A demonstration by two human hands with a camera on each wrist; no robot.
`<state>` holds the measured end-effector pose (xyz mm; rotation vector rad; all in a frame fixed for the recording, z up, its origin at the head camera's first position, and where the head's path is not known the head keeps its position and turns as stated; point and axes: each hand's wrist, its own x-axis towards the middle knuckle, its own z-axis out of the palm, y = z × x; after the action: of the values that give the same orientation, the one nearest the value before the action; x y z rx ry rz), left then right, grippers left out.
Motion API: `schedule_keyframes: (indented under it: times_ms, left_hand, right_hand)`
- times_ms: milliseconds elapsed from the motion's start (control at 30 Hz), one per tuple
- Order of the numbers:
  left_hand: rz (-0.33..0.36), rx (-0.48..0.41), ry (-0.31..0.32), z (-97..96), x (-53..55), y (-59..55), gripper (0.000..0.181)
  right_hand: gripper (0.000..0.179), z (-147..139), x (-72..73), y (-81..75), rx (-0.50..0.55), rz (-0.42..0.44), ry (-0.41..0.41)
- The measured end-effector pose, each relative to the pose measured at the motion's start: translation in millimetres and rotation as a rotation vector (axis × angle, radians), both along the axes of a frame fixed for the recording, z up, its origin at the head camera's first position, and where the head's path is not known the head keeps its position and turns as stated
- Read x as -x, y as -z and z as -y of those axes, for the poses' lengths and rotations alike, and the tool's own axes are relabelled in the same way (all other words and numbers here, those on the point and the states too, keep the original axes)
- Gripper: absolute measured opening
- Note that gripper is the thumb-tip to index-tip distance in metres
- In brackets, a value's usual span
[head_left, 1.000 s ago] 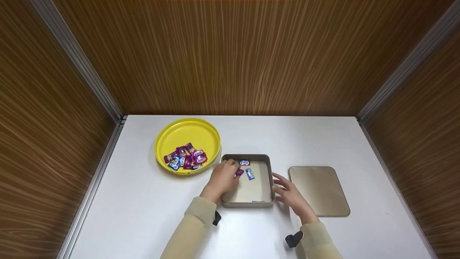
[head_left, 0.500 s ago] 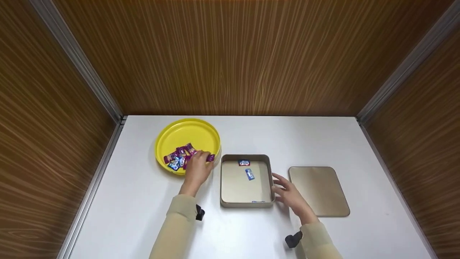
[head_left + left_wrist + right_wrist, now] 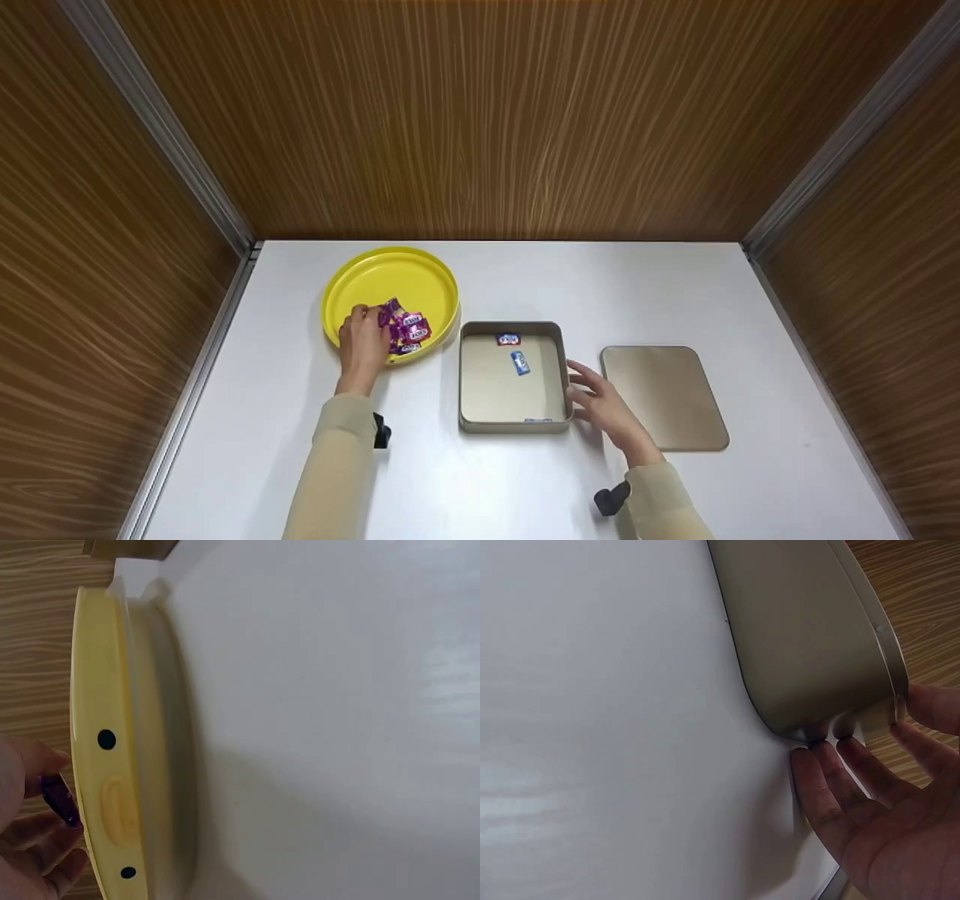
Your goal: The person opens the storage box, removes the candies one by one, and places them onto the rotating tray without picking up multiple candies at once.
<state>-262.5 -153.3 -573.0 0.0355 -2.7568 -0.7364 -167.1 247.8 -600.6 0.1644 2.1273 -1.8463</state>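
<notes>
My left hand (image 3: 364, 343) is over the left front part of a round yellow tray (image 3: 397, 274). In the left wrist view its thumb and fingers pinch a purple wrapped candy (image 3: 60, 799) just above the tray's rim. Several more purple candies (image 3: 415, 328) lie in the tray to the right of that hand. Fingertips of my right hand (image 3: 609, 409) touch the right wall of a square beige metal tin (image 3: 516, 428), fingers fairly straight. Inside the tin lie a red-and-blue candy (image 3: 508, 340), a blue candy (image 3: 520, 363) and another piece by the front wall.
A flat beige lid (image 3: 664, 397) lies on the white table (image 3: 480, 487) to the right of the tin, behind my right wrist. Wood-grain panels (image 3: 480, 120) with metal corner strips enclose the table at the back and sides.
My left hand has left the tin with a purple candy, crossed the yellow tray and moved to its left part. The right hand has stayed at the tin's wall.
</notes>
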Motion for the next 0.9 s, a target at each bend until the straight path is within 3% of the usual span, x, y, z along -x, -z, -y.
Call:
schedule_keyframes:
  times_ms: [267, 533, 767, 900]
  left_hand:
    - [0.09, -0.023, -0.034, 13.4, 4.8, 0.2, 0.039]
    - [0.095, -0.062, -0.052, 22.8, 7.3, 5.0, 0.037]
    - [0.065, -0.162, -0.049, 25.4, 8.4, 5.1, 0.036]
    - [0.044, -0.134, -0.025, 21.4, 7.7, 2.0, 0.034]
  right_hand:
    - [0.055, 1.1, -1.1, -0.2, -0.022, -0.001, 0.01]
    - [0.055, 2.0, -1.6, -1.0, -0.04, 0.007, -0.016]
    - [0.056, 1.3, -0.2, 0.1, -0.043, 0.008, -0.005]
    - [0.056, 2.0, -0.4, -0.7, -0.048, 0.011, 0.005]
